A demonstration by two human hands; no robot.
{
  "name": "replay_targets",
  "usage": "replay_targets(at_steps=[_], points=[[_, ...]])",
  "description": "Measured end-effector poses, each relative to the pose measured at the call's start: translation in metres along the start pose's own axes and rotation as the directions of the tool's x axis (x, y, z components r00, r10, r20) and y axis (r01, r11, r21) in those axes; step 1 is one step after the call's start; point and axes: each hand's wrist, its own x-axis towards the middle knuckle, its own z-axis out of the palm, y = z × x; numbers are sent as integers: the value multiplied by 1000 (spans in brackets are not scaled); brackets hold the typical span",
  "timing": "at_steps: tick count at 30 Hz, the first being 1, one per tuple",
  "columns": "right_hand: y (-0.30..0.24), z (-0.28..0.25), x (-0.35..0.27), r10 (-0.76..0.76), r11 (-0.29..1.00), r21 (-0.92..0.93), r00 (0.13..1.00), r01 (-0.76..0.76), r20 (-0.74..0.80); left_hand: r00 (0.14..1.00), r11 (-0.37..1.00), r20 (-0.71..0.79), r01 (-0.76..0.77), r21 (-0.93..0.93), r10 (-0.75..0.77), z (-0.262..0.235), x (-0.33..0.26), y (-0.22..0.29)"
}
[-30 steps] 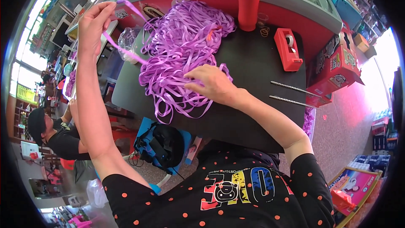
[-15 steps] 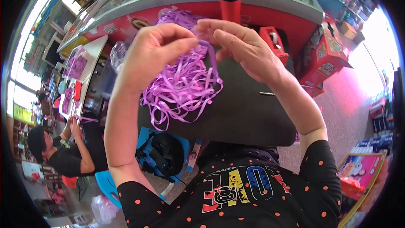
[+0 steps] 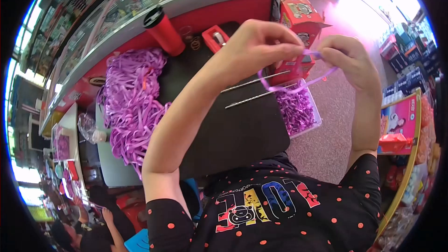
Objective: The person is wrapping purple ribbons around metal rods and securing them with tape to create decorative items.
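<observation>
A thin purple ribbon (image 3: 279, 88) is pinched between my two hands, its loop hanging below them. My left hand (image 3: 267, 49) is closed on the ribbon with thumb and fingertips. Close beside it, my right hand (image 3: 351, 61) also grips the ribbon, fingers curled in. Two spiral metal rods (image 3: 248, 101) stick out over the dark tabletop's (image 3: 228, 135) right edge, beneath the ribbon. A large tangled heap of purple ribbons (image 3: 133, 93) lies at the table's left.
Right of the table, a white bin (image 3: 319, 120) holds many small purple pieces. A red tumbler (image 3: 169, 35) with a black lid and a red tape dispenser (image 3: 215, 37) stand at the back. Red cartons (image 3: 298, 11) stand beyond. At lower left, another person (image 3: 100, 226) sits by a white table.
My view has turned to the right. Both hands have moved from above the ribbon heap to the table's right side, and a ribbon is now held between them. The bin has come into view.
</observation>
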Motion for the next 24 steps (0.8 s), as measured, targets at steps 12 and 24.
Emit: replay_targets(at_steps=[12,24], points=[[148,15,-26,286,950,188,938,-250,-195,875,992,476,121,-42,-86,39,103,-144],[248,104,-12,438,548,786,898,-287,22,978,867,-165,190,460,-127,46,53,-167]])
